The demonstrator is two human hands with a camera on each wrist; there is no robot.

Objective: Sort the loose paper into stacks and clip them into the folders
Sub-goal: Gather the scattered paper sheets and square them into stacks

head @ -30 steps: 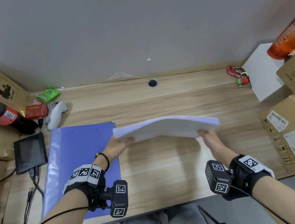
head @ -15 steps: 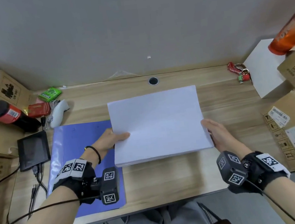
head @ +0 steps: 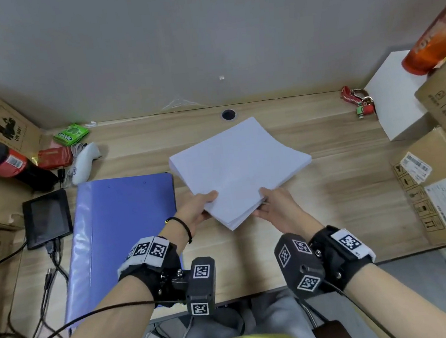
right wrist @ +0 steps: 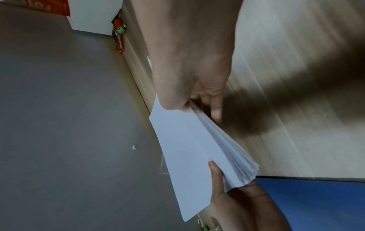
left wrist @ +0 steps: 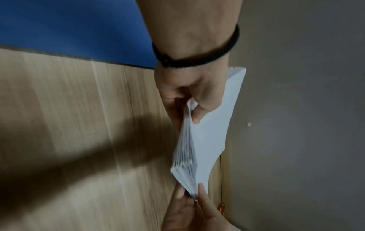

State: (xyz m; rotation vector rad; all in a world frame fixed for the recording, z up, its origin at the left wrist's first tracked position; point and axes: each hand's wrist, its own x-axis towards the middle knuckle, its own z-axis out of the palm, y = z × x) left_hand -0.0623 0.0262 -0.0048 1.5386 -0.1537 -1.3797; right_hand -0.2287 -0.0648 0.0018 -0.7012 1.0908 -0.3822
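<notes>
Hands (head: 244, 206) at paper stack (head: 239, 164) corner

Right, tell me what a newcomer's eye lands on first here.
First, the thick stack of white paper held above the middle of the wooden desk, turned at an angle, its near corner pinched by the left hand and the right hand. Next, the blue folder lying closed on the desk to its left. Then the orange bottle atop the cardboard boxes at far right.
</notes>
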